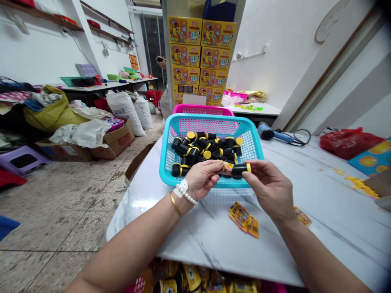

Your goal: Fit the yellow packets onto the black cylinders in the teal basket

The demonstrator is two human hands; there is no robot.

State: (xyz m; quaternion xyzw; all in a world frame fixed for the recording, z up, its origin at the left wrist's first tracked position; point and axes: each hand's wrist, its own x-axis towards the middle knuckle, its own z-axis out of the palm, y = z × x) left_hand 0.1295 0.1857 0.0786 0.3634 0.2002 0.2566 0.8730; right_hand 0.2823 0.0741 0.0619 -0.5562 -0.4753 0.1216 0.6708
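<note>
My right hand [273, 189] grips a small black cylinder [238, 171] with a yellow cap, lying sideways between thumb and fingers. My left hand [200, 179] pinches a printed yellow wrapper [226, 168] at the cylinder's left end. Whether the wrapper goes around that end or only touches it I cannot tell. Both hands are over the near rim of a turquoise basket [163, 162]. Inside it lie many black cylinders [203, 143] with yellow caps. Below the hands, a small fanned pile of printed yellow wrappers [243, 219] rests on the marble-patterned table [192, 236].
More wrappers [302, 215] lie beside my right forearm. Wrapped cylinders [192, 276] fill a container below the table's front edge. A pink basket [203, 109] and stacked yellow cartons [200, 57] stand behind. At right are a blue heat gun [275, 133], a red bag [345, 142] and yellow pieces [360, 185].
</note>
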